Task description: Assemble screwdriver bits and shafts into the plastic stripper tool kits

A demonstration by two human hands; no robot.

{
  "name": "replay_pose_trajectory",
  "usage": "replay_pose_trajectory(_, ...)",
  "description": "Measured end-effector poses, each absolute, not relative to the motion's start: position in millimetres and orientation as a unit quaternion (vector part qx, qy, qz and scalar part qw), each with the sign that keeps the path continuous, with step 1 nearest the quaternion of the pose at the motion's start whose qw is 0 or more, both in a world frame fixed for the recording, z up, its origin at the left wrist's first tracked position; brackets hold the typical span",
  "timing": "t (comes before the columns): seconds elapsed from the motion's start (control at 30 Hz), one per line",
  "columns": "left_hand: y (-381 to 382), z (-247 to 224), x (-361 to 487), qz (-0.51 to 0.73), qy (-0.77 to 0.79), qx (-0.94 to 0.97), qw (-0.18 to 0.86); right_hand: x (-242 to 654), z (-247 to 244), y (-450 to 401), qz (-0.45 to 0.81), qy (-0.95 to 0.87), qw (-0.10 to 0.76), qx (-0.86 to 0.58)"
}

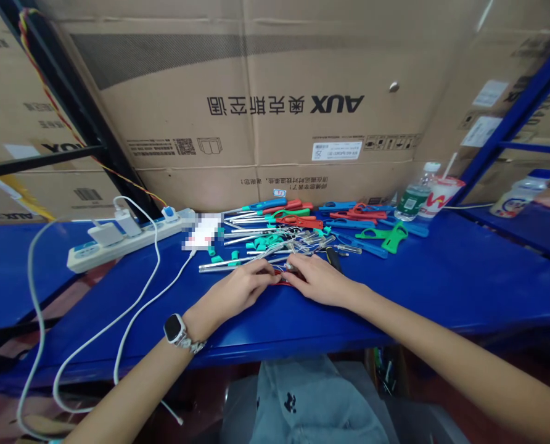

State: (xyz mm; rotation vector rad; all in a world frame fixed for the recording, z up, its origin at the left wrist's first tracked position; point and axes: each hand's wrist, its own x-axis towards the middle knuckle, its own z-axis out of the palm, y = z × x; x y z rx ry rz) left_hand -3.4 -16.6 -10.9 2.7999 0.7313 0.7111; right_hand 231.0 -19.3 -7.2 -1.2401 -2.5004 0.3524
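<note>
Both hands meet over a small red piece [284, 282] near the middle of the blue table [423, 290]. My left hand [245, 285], with a watch on its wrist, pinches the piece's left side. My right hand [319, 279] has its fingers closed at the other side, by a small pale part. The fingers cover most of the piece. Just beyond lie metal rods [217, 268], thin wires, small teal clips [235, 255] and clear-handled screwdrivers [349, 249]. A dark-handled tool [333, 258] rests beside my right hand. Red, blue and green plastic handles [298, 220] are piled behind.
A white power strip [131, 240] with chargers and cables stands at the left, near a blurred phone [203, 231]. At the right are a bottle [414, 200], a cup [441, 196] and another bottle [522, 194]. Large cardboard boxes [275, 68] close off the back.
</note>
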Motion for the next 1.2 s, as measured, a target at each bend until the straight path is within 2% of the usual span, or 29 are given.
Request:
replay_pose_trajectory(0.23,-22.8,-16.8,-5.0,0.238,0.239,0.939,0.067,226.4,-10.0,-28.9,0.046,-0.877,0.122,-0.463)
replay_pose_trajectory(0.63,-21.6,-15.6,-1.5,0.264,0.243,0.932,0.05,220.0,-14.3,-33.2,0.029,-0.862,0.119,-0.491)
replay_pose_trajectory(1.03,-10.6,-19.5,1.3,0.285,0.254,0.919,0.1,226.9,-12.2,-19.7,0.033,-0.879,0.143,-0.454)
replay_pose_trajectory(1.2,-6.0,-19.2,2.5,0.293,0.248,0.913,0.139,226.1,-16.4,-20.3,0.021,-0.86,0.18,-0.477)
